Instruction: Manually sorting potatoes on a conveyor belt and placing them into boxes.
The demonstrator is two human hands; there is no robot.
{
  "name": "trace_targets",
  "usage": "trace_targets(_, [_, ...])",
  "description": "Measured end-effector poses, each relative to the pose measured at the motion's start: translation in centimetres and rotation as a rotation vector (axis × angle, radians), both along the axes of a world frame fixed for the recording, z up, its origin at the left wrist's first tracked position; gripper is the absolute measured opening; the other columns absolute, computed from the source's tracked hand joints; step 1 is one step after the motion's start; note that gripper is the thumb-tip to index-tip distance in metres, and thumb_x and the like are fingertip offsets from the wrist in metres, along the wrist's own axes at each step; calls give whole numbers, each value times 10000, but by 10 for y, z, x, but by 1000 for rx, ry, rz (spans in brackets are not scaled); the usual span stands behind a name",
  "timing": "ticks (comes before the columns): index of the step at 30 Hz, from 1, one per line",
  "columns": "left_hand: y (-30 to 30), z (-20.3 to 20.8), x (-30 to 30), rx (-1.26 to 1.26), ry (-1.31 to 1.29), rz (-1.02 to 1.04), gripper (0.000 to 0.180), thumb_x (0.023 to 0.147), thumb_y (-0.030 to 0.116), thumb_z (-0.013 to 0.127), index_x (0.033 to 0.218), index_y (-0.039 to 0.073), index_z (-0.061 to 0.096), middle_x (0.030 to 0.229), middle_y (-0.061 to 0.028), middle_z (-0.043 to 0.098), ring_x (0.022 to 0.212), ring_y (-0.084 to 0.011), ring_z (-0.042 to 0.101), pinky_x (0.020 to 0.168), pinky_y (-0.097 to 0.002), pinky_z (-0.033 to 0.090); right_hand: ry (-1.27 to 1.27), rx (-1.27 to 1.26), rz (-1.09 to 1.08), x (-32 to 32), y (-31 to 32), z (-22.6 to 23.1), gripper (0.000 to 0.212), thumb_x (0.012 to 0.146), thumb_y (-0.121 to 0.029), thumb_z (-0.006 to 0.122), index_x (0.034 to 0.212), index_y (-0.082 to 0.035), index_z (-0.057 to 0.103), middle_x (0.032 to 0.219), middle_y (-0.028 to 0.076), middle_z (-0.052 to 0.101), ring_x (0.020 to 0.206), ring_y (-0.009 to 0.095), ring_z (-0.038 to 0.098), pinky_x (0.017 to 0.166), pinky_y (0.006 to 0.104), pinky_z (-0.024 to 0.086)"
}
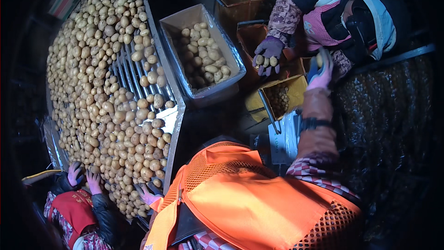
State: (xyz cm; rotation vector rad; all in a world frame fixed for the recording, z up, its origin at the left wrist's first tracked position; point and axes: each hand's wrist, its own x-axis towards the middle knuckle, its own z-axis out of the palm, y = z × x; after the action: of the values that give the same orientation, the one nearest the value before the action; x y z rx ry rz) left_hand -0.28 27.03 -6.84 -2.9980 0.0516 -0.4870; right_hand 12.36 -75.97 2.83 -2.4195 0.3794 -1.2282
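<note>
Above the yellow crate's far edge, a potato is gripped in the raised right hand and is best released low; the left hand rests open at the sorting table's near corner.

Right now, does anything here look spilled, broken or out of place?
Nothing stands out. The potatoes lie on the sorting table, none seen spilled over its edge, and the grey bin and yellow box sit upright with potatoes inside. The right hand holds one potato; the left hand rests at the table's edge.
</note>
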Motion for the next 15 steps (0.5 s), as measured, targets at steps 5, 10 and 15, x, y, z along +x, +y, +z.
trace_targets(5, [-77, -24, -4, -99, -106, 188, 396, 935, 293, 591, 1264, 75, 626, 1478, -203, 477, 1316, -445, 488, 1083, -535, 408, 581, 441, -424, -18, -112, -64, 760, 906, -290, 704, 1562, -316, 322, 1585, 167, 359, 1418, 392, 395, 1134, 461, 379])
trace_targets(10, [-274, -40, -100, -402, 118, 210, 443, 967, 357, 573, 1307, 77, 612, 1524, -191, 434, 1337, -427, 473, 1093, -515, 395, 383, -457, -99, -9, 47, -32, 624, 928, -349, 667, 1508, -271, 448, 1563, 136, 401, 1404, 382, 409, 1141, 508, 346])
trace_targets(15, [-308, -50, -123, -305, 50, 365, 493, 998, 421, 555, 1350, 78, 597, 1569, -180, 391, 1357, -409, 457, 1103, -495, 383, 470, -555, -324, -6, 72, -74, 586, 945, -440, 609, 1478, -229, 491, 1494, 206, 460, 1362, 388, 447, 1125, 526, 354])
